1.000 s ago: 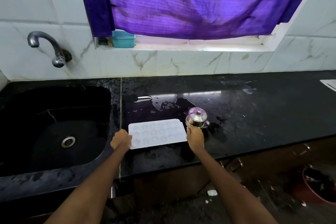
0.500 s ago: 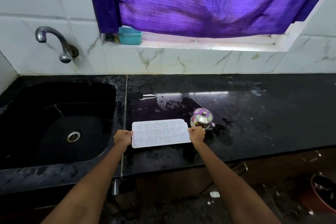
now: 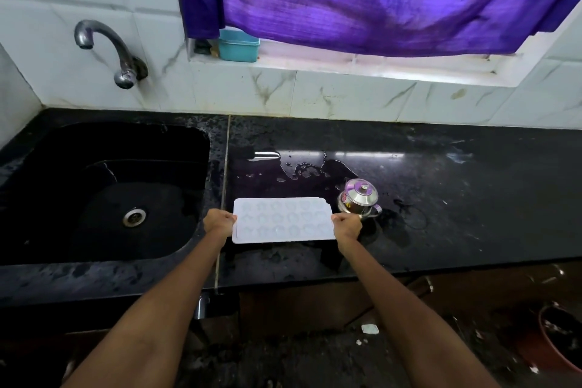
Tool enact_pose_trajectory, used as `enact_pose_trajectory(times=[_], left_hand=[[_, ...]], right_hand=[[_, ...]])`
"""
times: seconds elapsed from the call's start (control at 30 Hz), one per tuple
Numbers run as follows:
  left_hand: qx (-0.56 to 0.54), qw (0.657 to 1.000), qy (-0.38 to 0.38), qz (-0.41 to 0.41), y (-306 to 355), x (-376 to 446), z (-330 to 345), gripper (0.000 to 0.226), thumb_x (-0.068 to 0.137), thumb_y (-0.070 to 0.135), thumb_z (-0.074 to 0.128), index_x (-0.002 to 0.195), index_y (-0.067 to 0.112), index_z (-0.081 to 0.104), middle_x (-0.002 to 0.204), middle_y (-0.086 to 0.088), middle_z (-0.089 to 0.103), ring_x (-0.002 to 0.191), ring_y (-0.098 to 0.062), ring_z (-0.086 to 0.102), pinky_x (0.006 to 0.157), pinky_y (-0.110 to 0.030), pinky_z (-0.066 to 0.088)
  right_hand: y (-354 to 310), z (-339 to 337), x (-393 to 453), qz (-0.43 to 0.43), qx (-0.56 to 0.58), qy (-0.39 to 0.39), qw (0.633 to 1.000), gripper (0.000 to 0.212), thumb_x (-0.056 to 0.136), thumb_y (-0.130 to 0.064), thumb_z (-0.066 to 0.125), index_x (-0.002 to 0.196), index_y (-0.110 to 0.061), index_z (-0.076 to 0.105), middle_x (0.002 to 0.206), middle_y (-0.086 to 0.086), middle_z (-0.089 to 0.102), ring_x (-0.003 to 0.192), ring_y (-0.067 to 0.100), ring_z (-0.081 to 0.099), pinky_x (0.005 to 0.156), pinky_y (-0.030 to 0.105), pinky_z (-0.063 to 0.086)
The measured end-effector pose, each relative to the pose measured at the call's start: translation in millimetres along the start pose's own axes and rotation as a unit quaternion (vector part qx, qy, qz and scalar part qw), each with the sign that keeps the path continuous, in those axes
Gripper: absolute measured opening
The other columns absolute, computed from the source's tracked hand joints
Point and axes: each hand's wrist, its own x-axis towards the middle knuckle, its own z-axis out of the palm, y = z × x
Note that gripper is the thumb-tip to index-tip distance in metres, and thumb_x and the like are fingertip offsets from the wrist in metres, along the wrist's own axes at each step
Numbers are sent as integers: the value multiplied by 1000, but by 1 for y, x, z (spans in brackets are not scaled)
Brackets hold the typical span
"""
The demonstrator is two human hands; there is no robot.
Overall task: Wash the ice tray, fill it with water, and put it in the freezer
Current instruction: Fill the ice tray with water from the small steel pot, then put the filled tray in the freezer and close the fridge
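Observation:
A white ice tray (image 3: 282, 220) with several small cavities is level over the black countertop (image 3: 441, 198), just right of the sink. My left hand (image 3: 219, 222) grips its left short edge. My right hand (image 3: 347, 225) grips its right short edge. A shadow lies on the counter under the tray, so the tray seems slightly lifted. The black sink (image 3: 104, 192) with a metal drain is to the left, and a steel tap (image 3: 107, 47) juts from the tiled wall above it.
A small lidded steel pot (image 3: 360, 197) stands right beside my right hand. Water is pooled on the counter behind the tray. A teal box (image 3: 238, 46) sits on the window ledge under a purple curtain. A reddish pot (image 3: 560, 337) stands on the floor at right.
My right hand has shifted from the tray's right corner by the steel pot to grip its right edge. Both hands now hold the tray, which appears raised slightly off the counter.

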Motion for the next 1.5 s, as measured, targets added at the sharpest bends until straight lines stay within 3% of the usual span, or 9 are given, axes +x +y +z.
enact_pose_trajectory(times=[0.6, 0.83, 1.0, 1.13, 1.3, 1.5], left_hand=[[-29, 994, -101, 39, 0, 0, -36, 20, 88, 2, 64, 103, -9, 69, 115, -23, 67, 104, -35, 66, 90, -45, 55], [3, 987, -149, 55, -1, -22, -31, 19, 89, 3, 64, 103, -9, 68, 115, -22, 66, 101, -35, 67, 82, -40, 58], [40, 982, -173, 68, -5, -46, -17, 16, 86, 2, 63, 99, -7, 67, 110, -21, 67, 96, -34, 68, 76, -38, 59], [83, 975, -186, 86, -13, -64, 0, 19, 82, -1, 60, 98, -5, 67, 109, -18, 67, 95, -33, 68, 81, -43, 59], [122, 961, -225, 109, -14, -100, 33, 22, 82, 0, 60, 102, -2, 67, 109, -16, 69, 94, -31, 69, 82, -41, 60], [152, 931, -288, 165, -11, -157, 82, 23, 80, 2, 62, 102, -1, 69, 109, -16, 69, 95, -30, 69, 81, -40, 60]], right_hand=[[7, -7, -66, 20, 60, 89, 994, 19, 88, 1, 58, 100, 9, 69, 106, 22, 70, 100, 32, 64, 76, 26, 46], [30, -27, -96, 36, 72, 139, 987, 19, 85, 3, 59, 98, 12, 69, 102, 25, 70, 82, 18, 55, 71, 25, 40], [57, -49, -119, 65, 87, 180, 978, 20, 85, 1, 59, 99, 10, 70, 104, 23, 70, 93, 29, 65, 73, 27, 45], [86, -68, -143, 92, 107, 211, 967, 20, 85, 0, 59, 100, 9, 70, 104, 23, 70, 84, 19, 59, 74, 25, 46], [124, -102, -175, 124, 138, 266, 946, 20, 87, 1, 57, 100, 11, 68, 104, 25, 69, 86, 27, 63, 75, 30, 50], [171, -153, -202, 169, 168, 338, 910, 20, 87, -3, 58, 101, 7, 70, 104, 20, 71, 84, 19, 60, 75, 26, 49]])
